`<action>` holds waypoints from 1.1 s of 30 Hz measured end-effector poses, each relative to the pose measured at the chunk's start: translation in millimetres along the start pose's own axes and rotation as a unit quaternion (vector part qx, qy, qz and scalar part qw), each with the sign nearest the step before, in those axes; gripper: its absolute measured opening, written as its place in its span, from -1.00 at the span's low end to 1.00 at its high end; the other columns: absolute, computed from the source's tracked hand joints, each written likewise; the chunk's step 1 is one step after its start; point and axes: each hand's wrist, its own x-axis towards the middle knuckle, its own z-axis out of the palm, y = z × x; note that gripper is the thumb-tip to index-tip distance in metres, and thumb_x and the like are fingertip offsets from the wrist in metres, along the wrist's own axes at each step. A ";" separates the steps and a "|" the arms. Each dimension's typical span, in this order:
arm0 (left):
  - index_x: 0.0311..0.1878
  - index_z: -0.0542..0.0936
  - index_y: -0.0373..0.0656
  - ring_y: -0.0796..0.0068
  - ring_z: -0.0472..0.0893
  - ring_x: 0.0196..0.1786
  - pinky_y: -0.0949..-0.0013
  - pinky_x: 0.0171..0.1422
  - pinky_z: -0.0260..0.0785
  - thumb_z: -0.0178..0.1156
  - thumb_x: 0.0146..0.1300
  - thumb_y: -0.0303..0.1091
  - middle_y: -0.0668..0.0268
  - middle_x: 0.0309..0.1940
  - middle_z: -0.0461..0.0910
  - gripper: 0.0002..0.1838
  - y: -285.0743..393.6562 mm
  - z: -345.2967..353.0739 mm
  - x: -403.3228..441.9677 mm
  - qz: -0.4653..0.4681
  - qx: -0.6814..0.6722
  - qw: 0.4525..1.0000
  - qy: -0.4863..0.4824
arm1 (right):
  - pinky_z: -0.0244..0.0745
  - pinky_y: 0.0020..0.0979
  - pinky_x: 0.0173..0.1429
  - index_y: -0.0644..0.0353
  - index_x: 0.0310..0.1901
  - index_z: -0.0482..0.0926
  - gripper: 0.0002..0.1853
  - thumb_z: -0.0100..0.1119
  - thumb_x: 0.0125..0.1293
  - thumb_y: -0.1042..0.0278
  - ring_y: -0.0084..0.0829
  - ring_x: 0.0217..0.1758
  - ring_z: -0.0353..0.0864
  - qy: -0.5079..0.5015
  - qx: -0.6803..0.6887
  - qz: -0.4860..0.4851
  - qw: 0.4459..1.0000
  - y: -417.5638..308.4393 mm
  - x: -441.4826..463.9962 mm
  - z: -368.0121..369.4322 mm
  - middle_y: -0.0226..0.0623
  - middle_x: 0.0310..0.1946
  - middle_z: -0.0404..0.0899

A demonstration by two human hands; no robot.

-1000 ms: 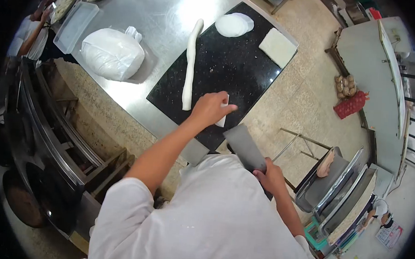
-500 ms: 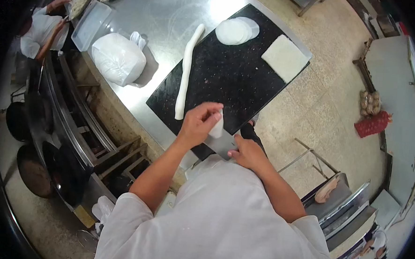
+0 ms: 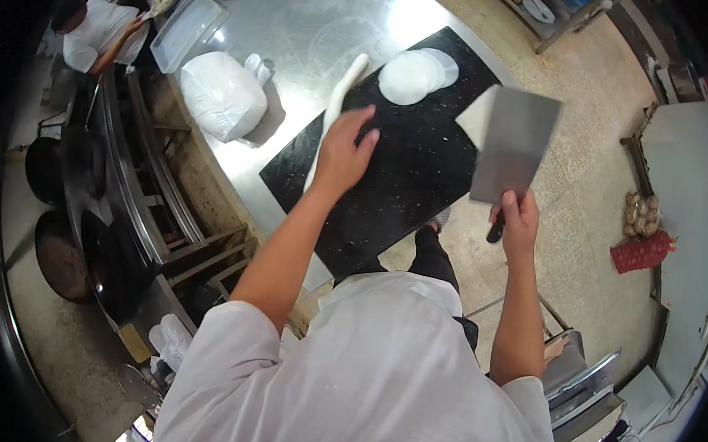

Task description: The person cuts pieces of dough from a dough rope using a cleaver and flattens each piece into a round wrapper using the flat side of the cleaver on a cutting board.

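Note:
My right hand grips the dark handle of a cleaver, its broad metal blade raised in front of the right side of the black board. Over the left part of that board is my left hand, thumb and fingers apart, with nothing seen in it. A long white dough rope runs beside and partly beneath this hand, which hides some of it; I cannot tell whether they touch. Thin round dough wrappers lie overlapping at the board's far end. The blade partly covers a folded white cloth.
A tied white plastic bag and a clear plastic tub stand on the steel table. Woks line the stove at left. Another person works at the far left. A red net sack hangs at right.
My right hand has lifted the cleaver up and to the right. My left hand has moved forward to the dough rope and opened; the white piece it held no longer shows.

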 end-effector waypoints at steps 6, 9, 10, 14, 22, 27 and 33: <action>0.04 0.58 -0.24 -0.07 0.58 0.06 -0.02 0.24 0.41 0.53 0.17 -0.23 0.05 -0.08 0.60 -0.53 -29.9 -45.4 -125.8 -0.039 0.188 0.967 0.167 | 0.45 -0.43 -0.49 0.08 -0.10 0.40 -0.87 0.05 0.60 0.25 -0.52 -0.57 0.47 0.146 0.237 0.224 0.934 21.1 12.7 51.3 -0.42 -0.46 0.48; -0.04 0.53 -0.24 -0.06 0.57 -0.08 -0.03 0.06 0.43 0.58 0.11 -0.21 0.08 -0.14 0.60 -0.50 -52.4 -51.0 -148.9 -0.066 0.106 0.989 0.084 | 0.43 -0.45 -0.49 0.08 -0.10 0.42 -0.89 0.07 0.59 0.28 -0.55 -0.56 0.46 0.123 0.188 0.230 0.947 -6.2 -38.4 80.2 -0.43 -0.49 0.47; -0.04 0.53 -0.24 -0.06 0.57 -0.08 -0.03 0.06 0.43 0.58 0.11 -0.21 0.08 -0.14 0.60 -0.50 -53.6 -52.5 -149.0 -0.074 0.094 0.989 0.087 | 0.41 -0.47 -0.49 0.09 -0.10 0.44 -0.90 0.07 0.58 0.28 -0.57 -0.56 0.46 0.069 0.105 0.213 0.969 -12.1 -55.4 90.0 -0.44 -0.50 0.46; -0.10 0.56 -0.24 0.03 0.58 -0.11 0.08 0.03 0.47 0.54 0.18 -0.21 0.11 -0.18 0.60 -0.59 -63.7 -59.6 -156.5 -0.030 0.046 0.991 0.119 | 0.53 -0.23 -0.41 0.15 -0.09 0.46 -0.87 0.15 0.51 0.31 -0.27 -0.46 0.65 -0.082 -0.299 0.038 0.950 -30.3 -102.6 136.9 -0.17 -0.47 0.55; -0.27 0.63 -0.23 -0.03 0.65 -0.13 0.01 -0.08 0.52 0.47 0.10 -0.44 0.08 -0.25 0.64 -0.80 -77.1 -66.7 -156.4 -0.024 0.059 0.995 0.077 | 0.66 0.03 -0.13 0.13 -0.06 0.44 -0.91 0.01 0.51 0.35 0.06 -0.20 0.75 -0.197 -0.567 -0.095 0.795 -73.3 -110.5 230.0 -0.02 -0.19 0.63; -0.28 0.62 -0.23 -0.04 0.59 -0.21 -0.03 -0.10 0.49 0.34 0.20 -0.40 0.09 -0.32 0.60 -0.88 -69.4 -88.2 -154.8 -0.036 -0.018 0.997 0.059 | 0.65 0.04 -0.14 0.18 0.02 0.44 -0.85 0.01 0.50 0.37 0.06 -0.17 0.75 -0.215 -0.565 -0.057 0.794 -52.1 -117.8 192.7 0.02 -0.14 0.66; -0.14 0.71 -0.12 0.05 0.57 0.14 -0.04 0.23 0.44 0.22 0.45 -0.09 0.13 -0.04 0.63 -0.72 -11.3 -83.0 -155.7 0.023 0.197 0.906 -0.375 | 0.57 -0.06 -0.23 0.25 0.03 0.53 -0.76 0.14 0.49 0.27 -0.05 -0.25 0.77 -0.178 -0.357 0.010 0.917 -33.0 -185.8 84.1 0.06 -0.28 0.70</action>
